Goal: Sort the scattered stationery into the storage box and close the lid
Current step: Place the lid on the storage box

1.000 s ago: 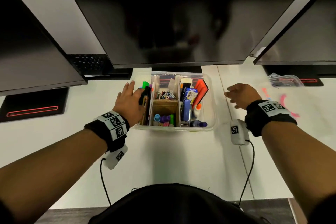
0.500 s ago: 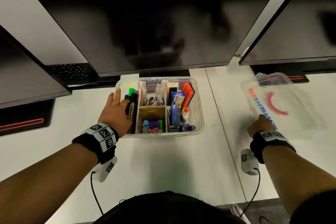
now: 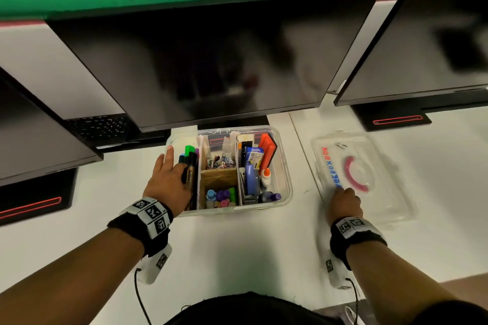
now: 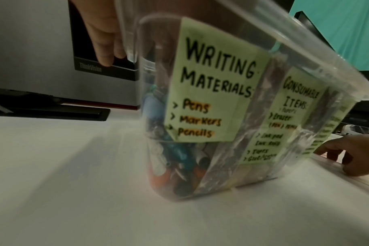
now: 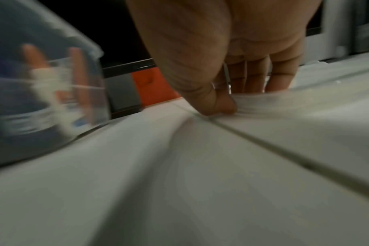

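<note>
The clear storage box (image 3: 286, 166) stands on the white desk under the middle monitor, its lid off. Its compartments hold markers (image 3: 190, 163), paper clips, a stapler, glue and other stationery. My left hand (image 3: 169, 179) grips the box's left wall, with the fingers (image 4: 105, 50) outside and the thumb over the rim by the markers. Labels such as "Writing Materials" show on the box's front (image 4: 211, 83). The clear lid (image 3: 369, 182), printed in red and blue, lies flat to the right of the box. My right hand (image 3: 343, 200) pinches the lid's near left edge (image 5: 305, 106).
Three dark monitors (image 3: 211, 60) hang over the back of the desk, and their black stands (image 3: 396, 119) sit behind the box and the lid. A keyboard (image 3: 97, 126) lies at the back left. A seam (image 5: 284, 149) in the desk runs between box and lid.
My right hand has moved from beside the box to the lid on the right and taken hold of its near edge. My left hand stays on the box's left wall.
</note>
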